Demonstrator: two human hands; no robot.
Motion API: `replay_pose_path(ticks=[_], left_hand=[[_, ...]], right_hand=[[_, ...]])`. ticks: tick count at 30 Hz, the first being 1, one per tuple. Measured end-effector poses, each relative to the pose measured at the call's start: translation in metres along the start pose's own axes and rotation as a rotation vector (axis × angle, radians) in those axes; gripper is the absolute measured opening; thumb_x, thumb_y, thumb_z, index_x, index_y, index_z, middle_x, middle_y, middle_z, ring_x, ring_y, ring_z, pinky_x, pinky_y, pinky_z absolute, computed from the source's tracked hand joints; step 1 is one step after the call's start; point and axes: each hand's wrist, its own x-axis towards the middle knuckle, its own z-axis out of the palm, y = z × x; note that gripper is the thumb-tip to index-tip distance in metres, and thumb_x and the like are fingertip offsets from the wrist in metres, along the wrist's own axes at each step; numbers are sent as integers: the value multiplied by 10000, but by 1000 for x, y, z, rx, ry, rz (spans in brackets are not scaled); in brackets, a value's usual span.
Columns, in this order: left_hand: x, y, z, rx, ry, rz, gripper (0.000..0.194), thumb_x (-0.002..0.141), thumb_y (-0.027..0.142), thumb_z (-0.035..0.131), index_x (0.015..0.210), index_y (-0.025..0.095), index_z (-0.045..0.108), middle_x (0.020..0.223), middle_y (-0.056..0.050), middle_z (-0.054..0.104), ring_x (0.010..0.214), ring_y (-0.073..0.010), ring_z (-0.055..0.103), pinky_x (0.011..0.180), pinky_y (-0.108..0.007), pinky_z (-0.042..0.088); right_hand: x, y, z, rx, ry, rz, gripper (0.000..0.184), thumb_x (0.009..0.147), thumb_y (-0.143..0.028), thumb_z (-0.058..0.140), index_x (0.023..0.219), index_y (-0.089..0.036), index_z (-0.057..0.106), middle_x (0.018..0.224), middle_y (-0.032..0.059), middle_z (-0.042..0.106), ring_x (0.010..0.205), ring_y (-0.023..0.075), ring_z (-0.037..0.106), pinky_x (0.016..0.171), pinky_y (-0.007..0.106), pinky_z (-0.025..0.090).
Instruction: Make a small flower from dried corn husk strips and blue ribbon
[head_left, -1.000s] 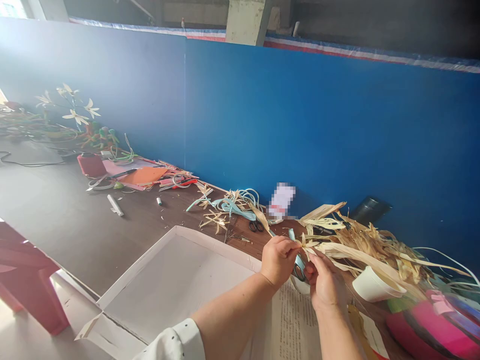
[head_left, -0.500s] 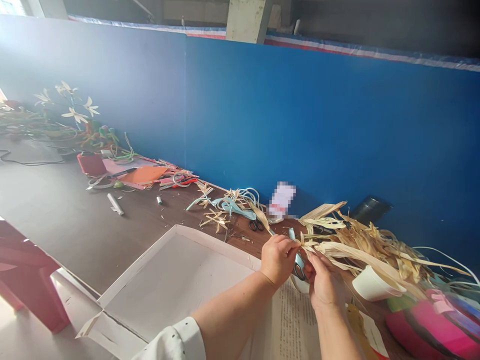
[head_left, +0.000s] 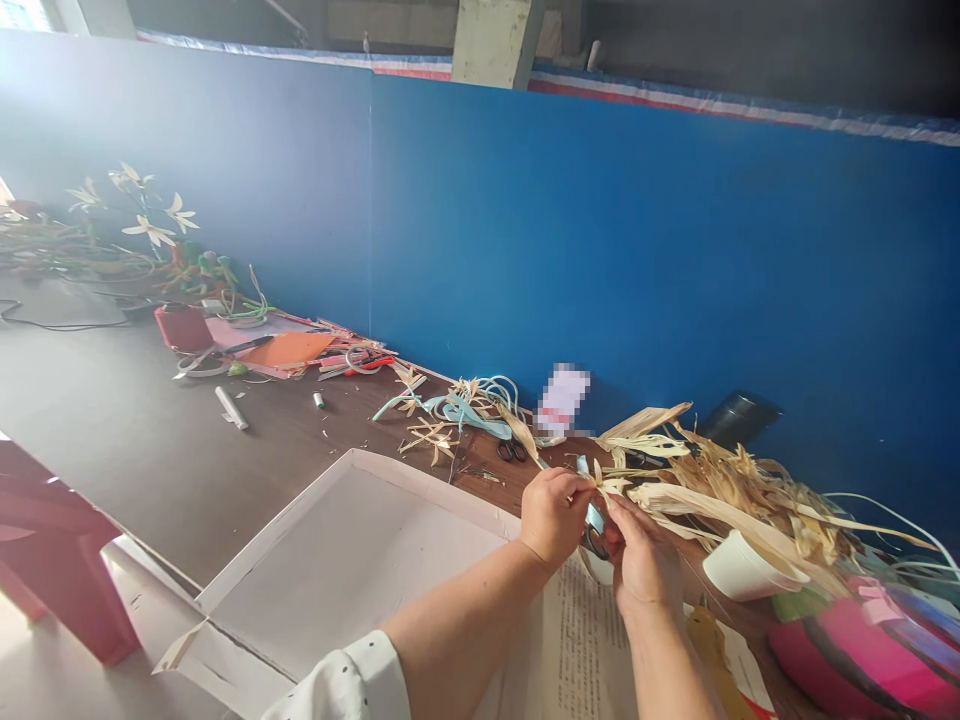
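A small pale corn-husk flower (head_left: 609, 486) is held between my two hands above the table. My left hand (head_left: 553, 515) pinches it from the left with thumb and forefinger. From the right, the closed fingers of my right hand (head_left: 643, 560) grip its lower petals; part of that grip is hidden. Just below, between the hands, show the scissors' dark handle (head_left: 596, 542) and a light blue strip (head_left: 595, 517). Right of my hands lies a heap of dried corn husks (head_left: 742, 490). Several finished husk flowers (head_left: 431, 438) lie to the left.
A shallow white box lid (head_left: 330, 560) is left of my forearms, with a printed sheet (head_left: 585, 640) under them. A white paper cup (head_left: 750, 568) lies tilted at right, near a pink bag (head_left: 847, 650). Black-handled scissors (head_left: 513, 451) lie behind. A blue partition (head_left: 637, 250) borders the table.
My right hand has shifted slightly left, closer to my left hand. The husk flower has turned a little between the fingers, with one petal now standing upright.
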Motion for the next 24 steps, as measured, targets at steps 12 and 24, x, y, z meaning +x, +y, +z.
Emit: replay_pose_path(ticks=[12, 24], left_hand=[[5, -10, 8, -554, -126, -475, 179, 662, 267, 705, 741, 108, 688, 632, -10, 633, 558, -70, 509, 548, -192, 390], [2, -12, 9, -458, -179, -472, 197, 728, 295, 647, 811, 135, 728, 650, -12, 641, 568, -78, 532, 555, -191, 446]], right_hand=[[7, 4, -8, -201, -76, -139, 411, 678, -451, 733, 1030, -240, 699, 1088, 37, 673, 1046, 219, 585, 868, 300, 454], [8, 13, -11, -555, -10, -311, 496, 732, -586, 612, 1027, -201, 715, 1051, 98, 685, 992, 285, 620, 868, 388, 451]])
